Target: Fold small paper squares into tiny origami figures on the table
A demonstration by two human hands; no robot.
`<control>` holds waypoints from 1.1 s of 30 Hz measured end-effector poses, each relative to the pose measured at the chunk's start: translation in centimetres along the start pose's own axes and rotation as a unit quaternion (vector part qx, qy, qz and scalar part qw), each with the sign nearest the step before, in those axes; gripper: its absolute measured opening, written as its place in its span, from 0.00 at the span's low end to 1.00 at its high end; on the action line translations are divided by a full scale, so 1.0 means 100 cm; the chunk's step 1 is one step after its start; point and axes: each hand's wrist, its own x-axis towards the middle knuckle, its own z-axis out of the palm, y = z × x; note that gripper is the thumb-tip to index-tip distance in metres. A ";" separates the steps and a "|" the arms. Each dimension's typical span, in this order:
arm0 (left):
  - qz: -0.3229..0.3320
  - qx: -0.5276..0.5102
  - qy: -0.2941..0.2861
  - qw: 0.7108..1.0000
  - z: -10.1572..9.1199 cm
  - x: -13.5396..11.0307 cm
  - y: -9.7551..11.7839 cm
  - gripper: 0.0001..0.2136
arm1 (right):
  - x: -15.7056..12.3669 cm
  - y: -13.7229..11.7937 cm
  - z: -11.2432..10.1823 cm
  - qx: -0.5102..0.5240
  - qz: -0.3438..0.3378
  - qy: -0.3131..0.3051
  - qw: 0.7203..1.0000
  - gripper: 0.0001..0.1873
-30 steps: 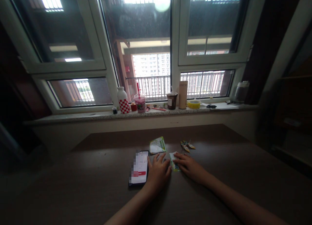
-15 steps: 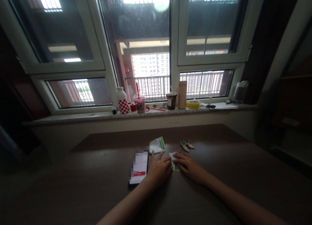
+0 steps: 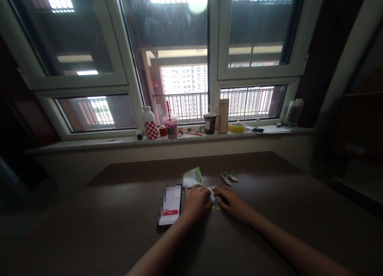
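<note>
On the brown table, a small folded piece of printed paper (image 3: 215, 204), white with green and yellow, lies between my two hands. My left hand (image 3: 196, 202) is at its left edge, fingers bent and the tips on the paper. From the right, my right hand (image 3: 231, 201) has its fingertips on the paper's upper right part. Both hands cover much of it. Just beyond my left hand rests a white and green sheet (image 3: 192, 177). Small folded paper figures (image 3: 229, 178) sit past my right hand.
A phone (image 3: 170, 207) with a lit screen lies left of my left hand. Along the windowsill (image 3: 125, 141) stand a checkered bottle (image 3: 150, 124), a pink drink cup (image 3: 171, 126), a dark drink cup (image 3: 210, 123), a tan flask (image 3: 223, 116), yellow tape (image 3: 237, 127) and scissors (image 3: 257, 130).
My left hand's fingers have shifted slightly to the right along the paper and drawn closer together. The right fingertips have moved a little on the paper. Other things stay put.
</note>
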 end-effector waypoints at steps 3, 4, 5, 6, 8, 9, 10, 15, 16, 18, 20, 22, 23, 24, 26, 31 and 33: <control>0.010 -0.010 0.006 1.000 0.002 -0.001 -0.003 0.11 | 0.000 0.001 0.000 0.024 0.006 0.012 1.000 0.14; 0.012 -0.011 0.007 1.000 0.003 -0.001 -0.004 0.11 | 0.001 0.002 0.000 0.031 0.007 0.016 0.999 0.13; 0.012 -0.013 0.006 1.000 0.003 -0.001 -0.005 0.10 | 0.002 0.003 0.000 0.036 0.010 0.021 0.999 0.13; 0.011 -0.014 0.005 1.000 0.003 -0.001 -0.006 0.10 | 0.003 0.005 -0.001 0.040 0.013 0.026 0.999 0.12; 0.007 -0.016 0.004 1.000 0.003 -0.001 -0.006 0.10 | 0.007 0.010 -0.002 0.043 0.027 0.044 0.998 0.13; 0.005 -0.017 0.004 1.000 0.003 -0.001 -0.006 0.10 | 0.009 0.013 -0.003 0.043 0.032 0.052 0.997 0.13; 0.004 -0.018 0.004 1.000 0.003 -0.001 -0.006 0.10 | 0.012 0.016 -0.003 0.044 0.039 0.057 0.997 0.13; 0.008 -0.016 0.005 1.000 0.003 -0.001 -0.007 0.10 | 0.023 0.026 0.000 0.028 0.053 0.086 0.995 0.10; 0.009 -0.013 0.006 1.000 0.003 -0.001 -0.007 0.10 | 0.024 0.027 0.001 0.023 0.056 0.092 0.994 0.10; 0.009 -0.007 0.005 1.000 0.003 0.000 -0.007 0.10 | 0.024 0.028 0.004 0.013 0.063 0.102 0.993 0.09; 0.007 -0.003 0.001 1.000 0.002 0.000 -0.008 0.11 | 0.024 0.029 0.006 0.003 0.069 0.110 0.991 0.09; 0.004 -0.003 -0.006 1.000 0.001 0.001 -0.007 0.11 | 0.024 0.030 0.007 -0.005 0.074 0.116 0.990 0.08; 0.004 -0.004 -0.008 1.000 0.001 0.001 -0.007 0.11 | 0.024 0.030 0.007 -0.006 0.075 0.119 0.990 0.08; 0.003 -0.005 -0.010 1.000 0.000 0.001 -0.007 0.11 | 0.024 0.030 0.007 -0.006 0.074 0.121 0.990 0.07; 0.002 -0.005 -0.009 1.000 0.000 0.001 -0.007 0.11 | 0.024 0.030 0.006 -0.004 0.069 0.125 0.990 0.06; -0.003 -0.001 -0.009 1.000 0.001 0.001 -0.007 0.12 | 0.023 0.031 0.007 -0.001 0.073 0.127 0.989 0.05; 0.000 -0.004 -0.005 1.000 0.002 0.001 -0.008 0.12 | 0.023 0.031 0.007 -0.008 0.072 0.122 0.990 0.05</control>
